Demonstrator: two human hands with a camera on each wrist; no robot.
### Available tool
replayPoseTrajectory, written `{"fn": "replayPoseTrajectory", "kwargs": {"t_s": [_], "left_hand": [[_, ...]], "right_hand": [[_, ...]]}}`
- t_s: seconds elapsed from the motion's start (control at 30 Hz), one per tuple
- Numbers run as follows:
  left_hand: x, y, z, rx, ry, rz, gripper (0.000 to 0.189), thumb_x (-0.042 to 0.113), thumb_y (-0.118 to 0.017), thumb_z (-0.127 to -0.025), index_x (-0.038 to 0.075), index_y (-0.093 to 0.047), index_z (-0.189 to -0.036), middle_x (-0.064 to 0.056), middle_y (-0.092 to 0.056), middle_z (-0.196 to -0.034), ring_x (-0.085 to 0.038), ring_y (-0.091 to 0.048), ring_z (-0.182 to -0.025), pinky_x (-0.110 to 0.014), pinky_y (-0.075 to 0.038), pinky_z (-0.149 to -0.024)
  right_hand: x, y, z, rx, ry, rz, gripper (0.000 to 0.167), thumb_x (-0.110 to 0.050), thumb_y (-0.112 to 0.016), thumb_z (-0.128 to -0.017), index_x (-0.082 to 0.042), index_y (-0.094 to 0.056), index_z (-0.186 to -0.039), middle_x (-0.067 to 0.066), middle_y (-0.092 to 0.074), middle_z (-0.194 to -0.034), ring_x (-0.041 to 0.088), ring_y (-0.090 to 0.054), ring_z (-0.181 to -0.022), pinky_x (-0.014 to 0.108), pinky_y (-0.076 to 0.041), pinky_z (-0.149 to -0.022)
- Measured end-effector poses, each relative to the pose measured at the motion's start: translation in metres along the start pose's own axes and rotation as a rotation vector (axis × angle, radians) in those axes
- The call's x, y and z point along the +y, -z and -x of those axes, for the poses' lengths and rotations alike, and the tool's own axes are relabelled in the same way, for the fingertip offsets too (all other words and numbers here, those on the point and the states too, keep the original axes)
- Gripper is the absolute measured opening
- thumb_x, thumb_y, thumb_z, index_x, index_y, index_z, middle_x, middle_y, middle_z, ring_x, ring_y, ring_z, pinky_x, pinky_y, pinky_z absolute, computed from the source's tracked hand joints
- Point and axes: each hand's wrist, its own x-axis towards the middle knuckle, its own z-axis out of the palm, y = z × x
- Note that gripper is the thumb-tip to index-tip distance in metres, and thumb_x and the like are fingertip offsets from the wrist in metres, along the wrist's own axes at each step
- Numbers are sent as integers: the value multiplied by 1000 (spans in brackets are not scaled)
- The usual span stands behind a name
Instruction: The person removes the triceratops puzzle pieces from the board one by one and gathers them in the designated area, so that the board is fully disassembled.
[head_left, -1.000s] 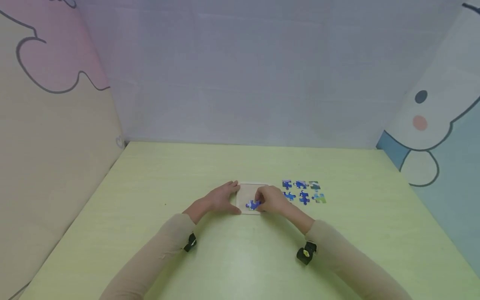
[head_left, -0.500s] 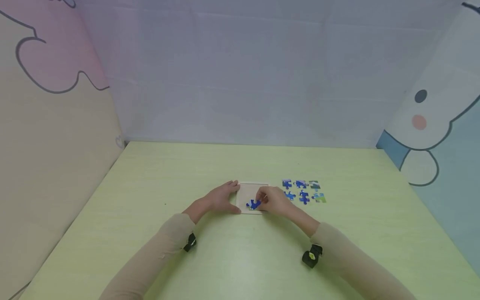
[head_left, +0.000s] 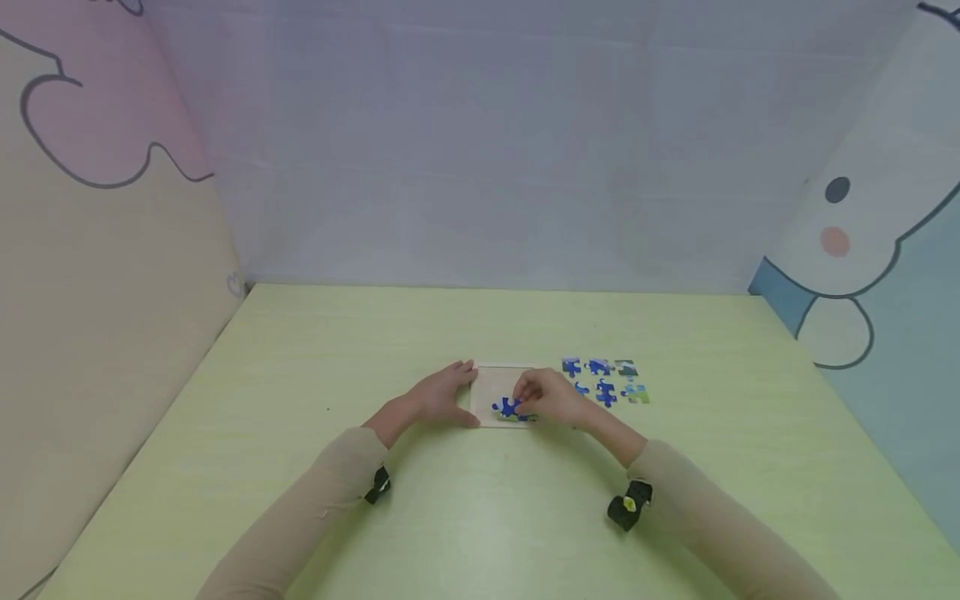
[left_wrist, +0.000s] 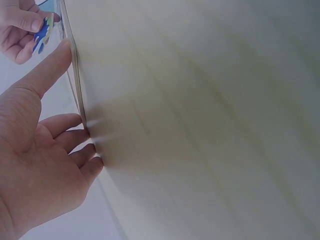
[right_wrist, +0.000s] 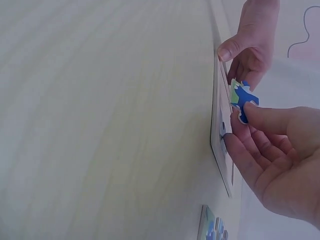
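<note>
My right hand (head_left: 553, 397) pinches a blue, white and green jigsaw piece (right_wrist: 242, 98) between thumb and fingers, over the lower part of a shallow pale puzzle tray (head_left: 487, 383). In the right wrist view the piece is tilted and held off the tray floor. Another jigsaw piece (right_wrist: 223, 129) lies in the tray beneath my right fingers, mostly hidden by them. My left hand (head_left: 438, 395) rests at the tray's left edge, thumb near the front corner and fingers toward the back. From the left wrist, my left hand (left_wrist: 50, 140) shows its fingertips touching that rim.
To the right of the tray, several loose jigsaw pieces (head_left: 606, 392) lie in two rows on the pale yellow-green table (head_left: 465, 508). My right hand partly covers the nearest ones. Grey cloth (head_left: 480, 167) hangs behind the table, with printed panels at both sides.
My right hand has shifted slightly right. The pinched piece is turned a little, and another piece now shows beside it at the tray's front right. My left hand stays at the rim.
</note>
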Motion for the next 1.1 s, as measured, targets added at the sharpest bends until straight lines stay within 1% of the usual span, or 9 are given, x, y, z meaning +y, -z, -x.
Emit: {"fn": "replayPoseTrajectory", "kwargs": {"t_s": [0.2,0.3,0.37,0.53,0.67,0.8,0.93,1.0,1.1], "left_hand": [[1,0,1,7,-14,-12,86,37,-72,-75,5,-28,-142,-8,-18,-150,-27,-11,-138,-41,-15,-111],[1,-1,1,11,-14,-16,86,37,-72,-75,5,-29,-141,-8,-19,-150,-27,-12,-138,-40,-16,-111],[2,-1,2,10,-10,-18,85,38,-72,-75,5,-29,-142,-8,-19,-150,-26,-12,-138,-40,-16,-111],[3,0,3,9,-6,-16,85,38,-72,-76,5,-29,-142,-7,-18,-150,-25,-11,-138,-40,-16,-111],[2,1,3,8,-4,-16,85,37,-72,-76,5,-29,-142,-7,-18,-150,-25,-11,-138,-40,-16,-111],[1,0,2,10,-8,-16,85,37,-72,-76,4,-28,-142,-8,-18,-150,-26,-12,-138,-41,-16,-111],[-1,0,2,10,-10,-26,86,38,-72,-76,4,-28,-142,-9,-18,-150,-27,-12,-138,-41,-17,-111],[-1,0,2,11,-10,-29,86,38,-72,-76,4,-28,-141,-8,-19,-150,-27,-12,-138,-41,-17,-111],[-1,0,2,10,-8,-25,86,38,-71,-76,4,-28,-142,-8,-19,-150,-26,-12,-138,-41,-17,-111]], "right_hand": [[6,19,11,-14,43,5,8,1,-65,-79,-3,-61,-84,4,-63,-81,14,-58,-74,25,-50,-67],[16,33,20,-14,45,-8,7,0,-65,-80,-1,-61,-85,6,-63,-82,15,-58,-74,25,-50,-66],[24,43,27,-29,53,-14,8,0,-65,-80,1,-61,-87,8,-63,-83,16,-59,-74,24,-51,-66],[44,70,45,-65,34,-25,11,0,-63,-81,4,-60,-91,10,-62,-84,17,-58,-75,25,-52,-63],[58,86,58,-54,-4,-34,13,0,-62,-81,6,-59,-92,11,-61,-85,15,-58,-73,26,-52,-61],[70,94,68,-48,-39,-36,14,-1,-63,-81,6,-59,-92,11,-62,-85,15,-58,-73,26,-52,-62],[78,95,73,-58,-59,-52,16,-2,-64,-80,8,-59,-92,11,-63,-85,14,-59,-74,24,-52,-65],[82,94,73,-59,-62,-50,16,-2,-64,-80,8,-60,-92,11,-63,-84,13,-59,-72,24,-52,-63],[86,92,73,-53,-59,-23,15,-1,-63,-80,8,-61,-92,10,-63,-82,11,-56,-67,23,-50,-59]]}}
